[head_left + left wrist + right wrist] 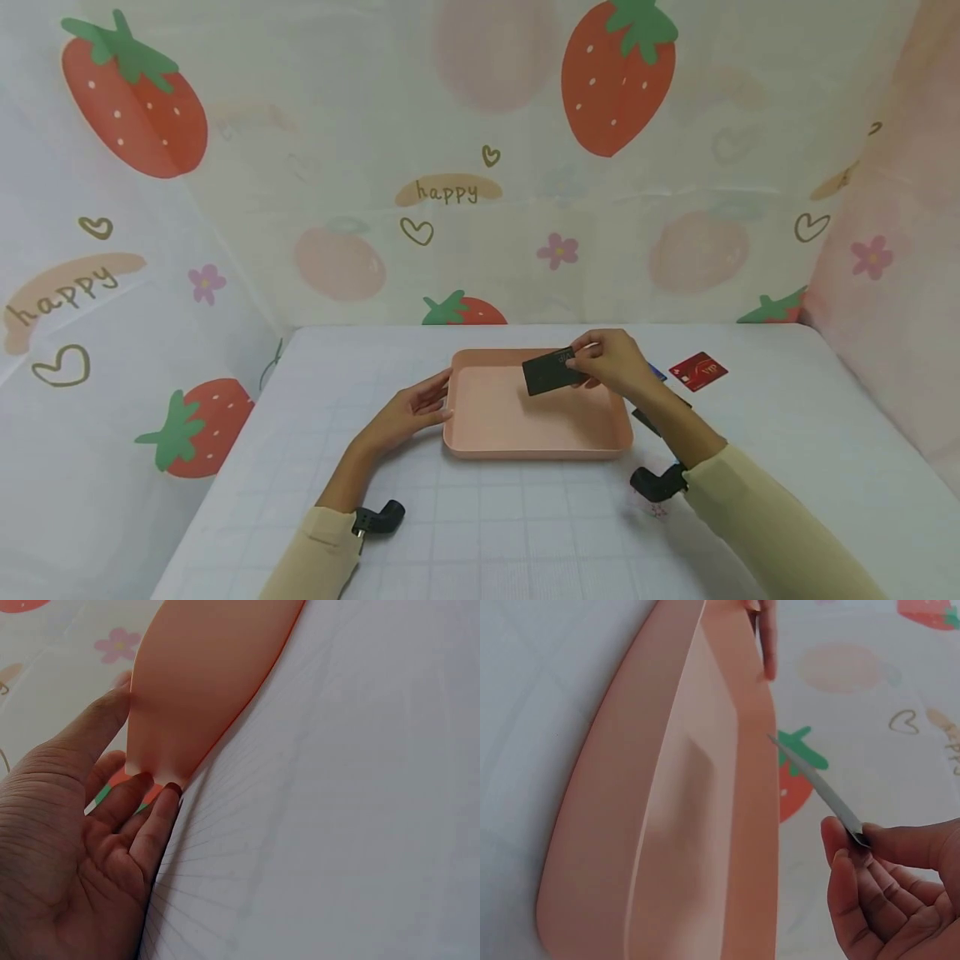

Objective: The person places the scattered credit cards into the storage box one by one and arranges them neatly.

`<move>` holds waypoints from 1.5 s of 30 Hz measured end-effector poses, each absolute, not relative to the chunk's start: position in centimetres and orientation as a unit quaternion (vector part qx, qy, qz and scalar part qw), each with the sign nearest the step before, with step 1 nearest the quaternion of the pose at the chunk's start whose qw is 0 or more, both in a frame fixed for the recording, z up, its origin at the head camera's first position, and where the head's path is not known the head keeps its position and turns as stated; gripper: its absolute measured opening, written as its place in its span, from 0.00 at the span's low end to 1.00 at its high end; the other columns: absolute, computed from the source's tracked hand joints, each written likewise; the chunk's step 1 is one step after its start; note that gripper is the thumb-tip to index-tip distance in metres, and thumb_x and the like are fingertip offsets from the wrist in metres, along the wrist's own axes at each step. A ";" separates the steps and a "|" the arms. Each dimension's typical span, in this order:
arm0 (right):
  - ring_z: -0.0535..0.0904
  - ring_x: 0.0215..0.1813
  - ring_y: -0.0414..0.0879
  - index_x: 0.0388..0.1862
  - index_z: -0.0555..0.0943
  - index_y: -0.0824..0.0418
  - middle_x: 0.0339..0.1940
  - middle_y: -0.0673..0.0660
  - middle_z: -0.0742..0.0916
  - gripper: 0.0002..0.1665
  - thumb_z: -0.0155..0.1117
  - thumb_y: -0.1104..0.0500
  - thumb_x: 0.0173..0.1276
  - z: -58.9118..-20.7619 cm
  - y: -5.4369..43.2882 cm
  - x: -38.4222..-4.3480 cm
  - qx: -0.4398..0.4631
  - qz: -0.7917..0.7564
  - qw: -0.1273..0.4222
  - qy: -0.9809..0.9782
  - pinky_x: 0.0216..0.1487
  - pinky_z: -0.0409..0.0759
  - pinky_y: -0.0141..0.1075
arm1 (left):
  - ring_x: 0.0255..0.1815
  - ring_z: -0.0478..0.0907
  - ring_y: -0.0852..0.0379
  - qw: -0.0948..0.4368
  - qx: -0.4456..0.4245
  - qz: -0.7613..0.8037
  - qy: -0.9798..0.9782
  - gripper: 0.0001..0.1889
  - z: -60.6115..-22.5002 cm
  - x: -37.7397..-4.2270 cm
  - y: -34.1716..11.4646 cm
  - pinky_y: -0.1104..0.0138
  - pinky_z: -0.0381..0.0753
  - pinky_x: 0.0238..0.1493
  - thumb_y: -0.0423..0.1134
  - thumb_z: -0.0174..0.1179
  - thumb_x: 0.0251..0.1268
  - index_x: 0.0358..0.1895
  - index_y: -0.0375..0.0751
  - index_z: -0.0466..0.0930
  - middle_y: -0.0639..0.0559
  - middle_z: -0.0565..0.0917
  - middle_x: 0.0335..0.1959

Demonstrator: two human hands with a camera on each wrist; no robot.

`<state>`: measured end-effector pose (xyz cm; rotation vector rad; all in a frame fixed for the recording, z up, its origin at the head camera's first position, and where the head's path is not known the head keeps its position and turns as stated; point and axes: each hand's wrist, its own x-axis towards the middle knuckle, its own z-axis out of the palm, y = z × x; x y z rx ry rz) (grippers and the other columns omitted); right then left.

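My right hand (611, 358) pinches a dark card (547, 372) by its right end, with light lettering near the thumb. The card is tilted in the air over a pink rectangular tray (536, 455); edge-on, it looks like a thin strip (814, 774) in the right wrist view. At the tray's left end, my left hand (408, 414) holds the side wall. Thumb and fingertips touch that wall (206, 667) in the left wrist view. The visible part of the tray floor holds only a shadow.
Right of the tray lie a red card (698, 371), a blue card (657, 372) and a dark card (647, 421), the last two partly hidden by my right arm. A white cloth (480, 533) covers the table. Strawberry-printed curtains (480, 108) stand behind and at both sides.
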<state>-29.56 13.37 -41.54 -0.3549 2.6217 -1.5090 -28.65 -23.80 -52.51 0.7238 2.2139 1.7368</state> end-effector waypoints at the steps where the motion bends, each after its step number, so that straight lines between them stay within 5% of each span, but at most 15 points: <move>1: 0.90 0.31 0.56 0.53 0.80 0.74 0.35 0.64 0.90 0.17 0.66 0.66 0.70 -41.5 13.3 -29.6 -0.117 -0.494 0.048 0.860 0.33 0.90 0.43 | 0.78 0.61 0.45 0.118 0.249 0.593 0.757 0.40 -52.5 -28.7 -23.7 0.67 0.66 0.73 0.35 0.66 0.70 0.81 0.39 0.55 0.42 0.60 0.80; 10: 0.89 0.33 0.62 0.53 0.81 0.74 0.37 0.67 0.90 0.17 0.67 0.67 0.68 -41.6 12.3 -30.2 -0.100 -0.501 0.054 0.858 0.27 0.87 0.36 | 0.78 0.62 0.45 0.120 0.244 0.607 0.747 0.39 -52.3 -29.0 -23.3 0.66 0.67 0.72 0.32 0.65 0.70 0.80 0.36 0.56 0.41 0.61 0.79; 20: 0.89 0.32 0.62 0.52 0.80 0.75 0.37 0.69 0.90 0.17 0.68 0.69 0.67 -41.9 10.3 -30.5 -0.101 -0.526 0.074 0.841 0.35 0.89 0.50 | 0.76 0.65 0.42 0.099 0.238 0.604 0.754 0.36 -52.3 -28.7 -23.5 0.67 0.74 0.66 0.33 0.64 0.72 0.79 0.35 0.59 0.39 0.64 0.77; 27: 0.89 0.28 0.56 0.50 0.80 0.76 0.39 0.71 0.89 0.16 0.69 0.70 0.65 -42.2 9.2 -31.0 -0.082 -0.549 0.085 0.828 0.34 0.89 0.47 | 0.76 0.65 0.42 0.093 0.240 0.608 0.751 0.36 -52.3 -28.8 -23.6 0.68 0.74 0.66 0.32 0.64 0.71 0.78 0.34 0.59 0.38 0.64 0.77; 36: 0.90 0.35 0.57 0.52 0.82 0.67 0.36 0.60 0.91 0.17 0.71 0.61 0.67 -42.3 8.4 -30.9 -0.060 -0.495 0.107 0.860 0.57 0.82 0.44 | 0.75 0.67 0.47 0.096 0.226 0.603 0.759 0.36 -52.4 -28.6 -23.7 0.68 0.75 0.66 0.35 0.64 0.71 0.79 0.38 0.60 0.42 0.66 0.77; 42: 0.90 0.31 0.58 0.50 0.80 0.75 0.42 0.71 0.88 0.16 0.69 0.70 0.65 -42.9 7.6 -31.3 -0.057 -0.554 0.114 0.823 0.41 0.88 0.51 | 0.75 0.66 0.43 0.100 0.226 0.606 0.756 0.35 -52.5 -28.4 -23.8 0.67 0.75 0.65 0.34 0.64 0.72 0.78 0.37 0.60 0.40 0.65 0.77; 45: 0.89 0.28 0.55 0.49 0.80 0.76 0.43 0.74 0.87 0.15 0.69 0.72 0.64 -43.3 7.1 -31.7 -0.051 -0.560 0.108 0.820 0.35 0.90 0.47 | 0.75 0.65 0.43 0.098 0.228 0.606 0.756 0.35 -52.6 -28.4 -23.8 0.68 0.75 0.65 0.34 0.64 0.72 0.78 0.36 0.60 0.39 0.65 0.77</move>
